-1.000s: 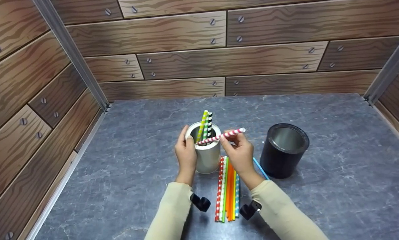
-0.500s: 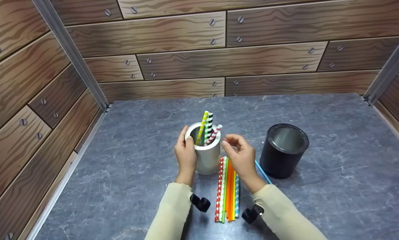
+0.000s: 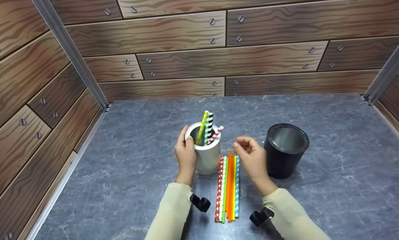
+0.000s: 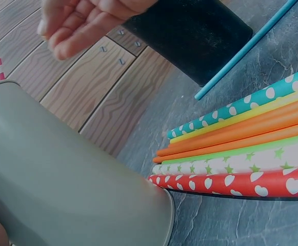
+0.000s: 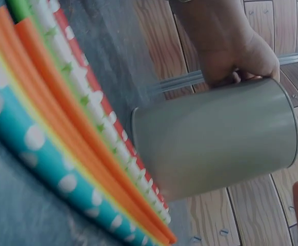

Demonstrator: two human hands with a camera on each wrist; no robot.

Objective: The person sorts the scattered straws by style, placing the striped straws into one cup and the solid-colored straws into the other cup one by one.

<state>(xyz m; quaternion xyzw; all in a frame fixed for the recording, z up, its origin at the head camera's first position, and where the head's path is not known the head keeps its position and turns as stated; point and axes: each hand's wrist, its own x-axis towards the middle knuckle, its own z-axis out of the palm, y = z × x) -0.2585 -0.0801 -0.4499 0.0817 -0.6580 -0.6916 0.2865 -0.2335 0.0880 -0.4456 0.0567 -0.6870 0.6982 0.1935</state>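
My left hand [image 3: 186, 151] holds a light grey can [image 3: 209, 160] from its left side, thumb at the rim. Several paper straws stand tilted inside it: a yellow striped straw [image 3: 202, 126], a green one, a black-and-white striped straw [image 3: 210, 121] and a pink-and-white striped straw [image 3: 215, 135] leaning right. To the right of the can, my right hand [image 3: 253, 156] hovers with loosely curled fingers and nothing between them. Beneath it on the table lies a row of colourful straws [image 3: 229, 190], including red dotted, star-patterned, green, orange, yellow and blue dotted ones.
A black can [image 3: 281, 160] stands just right of my right hand. Beside its base lies a plain blue straw [image 4: 246, 51], seen in the left wrist view and hidden in the head view. Wood-patterned walls [image 3: 182, 63] enclose the grey marbled table [image 3: 136, 140].
My right hand let go of the pink-and-white striped straw, which now leans inside the grey can. That hand then moved right, over the row's far end. My left hand stayed on the can.
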